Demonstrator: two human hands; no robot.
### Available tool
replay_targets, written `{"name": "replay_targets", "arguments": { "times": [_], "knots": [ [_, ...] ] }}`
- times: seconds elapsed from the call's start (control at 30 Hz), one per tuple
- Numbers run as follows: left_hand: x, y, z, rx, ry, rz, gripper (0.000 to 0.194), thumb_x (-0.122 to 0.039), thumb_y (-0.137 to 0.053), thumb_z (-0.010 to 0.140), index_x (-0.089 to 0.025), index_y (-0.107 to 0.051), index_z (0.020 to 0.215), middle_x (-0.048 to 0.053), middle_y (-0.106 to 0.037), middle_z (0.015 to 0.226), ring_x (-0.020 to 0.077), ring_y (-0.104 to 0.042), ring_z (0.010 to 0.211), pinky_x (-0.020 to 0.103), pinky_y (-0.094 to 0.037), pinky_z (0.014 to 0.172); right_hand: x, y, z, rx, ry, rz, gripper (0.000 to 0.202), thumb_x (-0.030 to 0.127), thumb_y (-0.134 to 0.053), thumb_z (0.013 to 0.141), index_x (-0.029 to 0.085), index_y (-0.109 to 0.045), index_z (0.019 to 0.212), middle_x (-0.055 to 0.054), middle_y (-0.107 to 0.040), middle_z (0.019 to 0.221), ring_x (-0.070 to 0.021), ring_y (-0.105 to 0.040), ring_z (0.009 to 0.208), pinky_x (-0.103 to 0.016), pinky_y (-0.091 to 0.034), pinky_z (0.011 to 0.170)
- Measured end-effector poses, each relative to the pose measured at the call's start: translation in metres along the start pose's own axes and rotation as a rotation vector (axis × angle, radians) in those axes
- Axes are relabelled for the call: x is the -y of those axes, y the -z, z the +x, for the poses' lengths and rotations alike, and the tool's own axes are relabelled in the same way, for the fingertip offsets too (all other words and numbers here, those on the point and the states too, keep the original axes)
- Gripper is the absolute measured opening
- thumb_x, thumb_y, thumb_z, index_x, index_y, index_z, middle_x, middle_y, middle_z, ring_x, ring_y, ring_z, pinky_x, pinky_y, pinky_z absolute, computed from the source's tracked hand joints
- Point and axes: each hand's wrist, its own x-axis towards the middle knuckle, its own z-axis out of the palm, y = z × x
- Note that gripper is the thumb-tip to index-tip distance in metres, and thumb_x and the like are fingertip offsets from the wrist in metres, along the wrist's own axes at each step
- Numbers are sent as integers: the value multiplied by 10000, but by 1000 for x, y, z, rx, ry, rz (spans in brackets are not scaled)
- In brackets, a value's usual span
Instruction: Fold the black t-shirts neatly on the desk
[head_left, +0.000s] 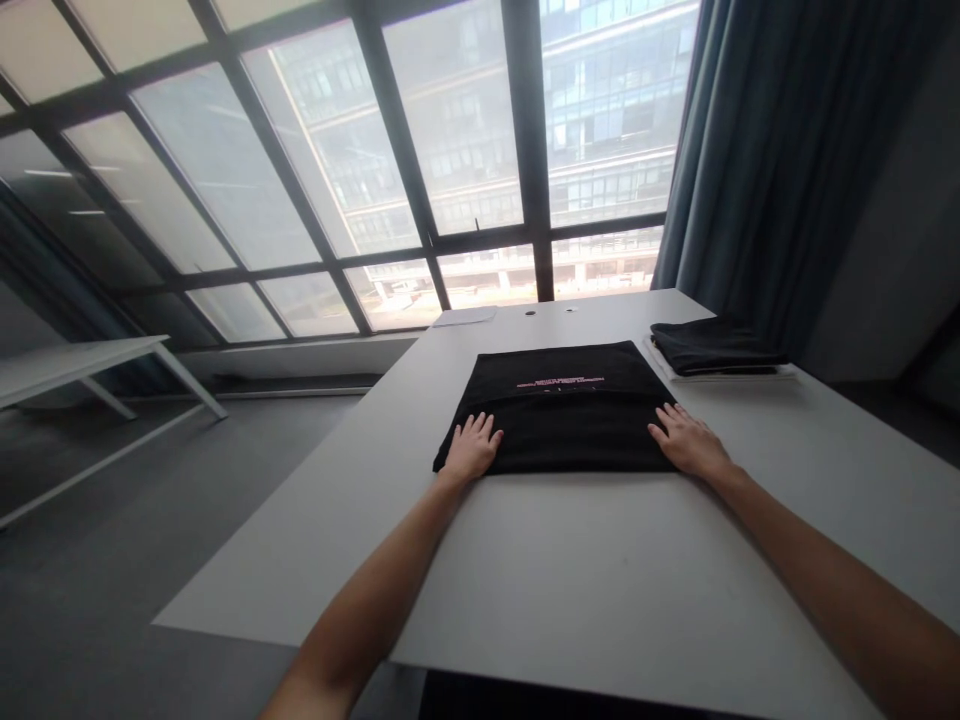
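A black cloth [562, 430] with small pink lettering lies folded into a flat, wide shape on the white table [585, 560]. On its near left corner rests my left hand [472, 446], palm down with the fingers spread. My right hand [686, 440] lies flat at the near right corner, its fingers apart and touching the cloth's edge. Neither hand grips anything. A fold line runs across the cloth just below the lettering.
To the right on the table is a stack of folded cloth, black [712, 345] on top and white below. A pale flat sheet [465, 316] lies at the far left edge. Windows and a dark curtain [772, 170] stand behind; another white table [82, 360] is at left.
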Motion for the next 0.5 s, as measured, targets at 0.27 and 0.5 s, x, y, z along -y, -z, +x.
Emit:
{"name": "replay_targets", "arguments": {
  "times": [0.27, 0.5],
  "knots": [
    [34, 5, -16, -157, 50, -51, 527, -415, -317, 1066, -185, -429, 1526, 122, -387, 1597, 300, -329, 1490, 545, -272, 1198, 0, 0, -2, -37, 11, 18, 605, 466, -306, 1013, 123, -488, 1477, -141, -393, 1595, -289, -307, 1497, -518, -320, 1164],
    [57, 2, -15, 6, 135, -74, 570, -482, -328, 1051, -182, -433, 1525, 132, -322, 1626, 346, -305, 1493, 571, -288, 1179, 2, 5, -4, -70, 5, 43, 566, 458, -340, 1012, 132, -546, 1427, -148, -436, 1569, -292, -356, 1472, -518, -338, 1151]
  ]
}}
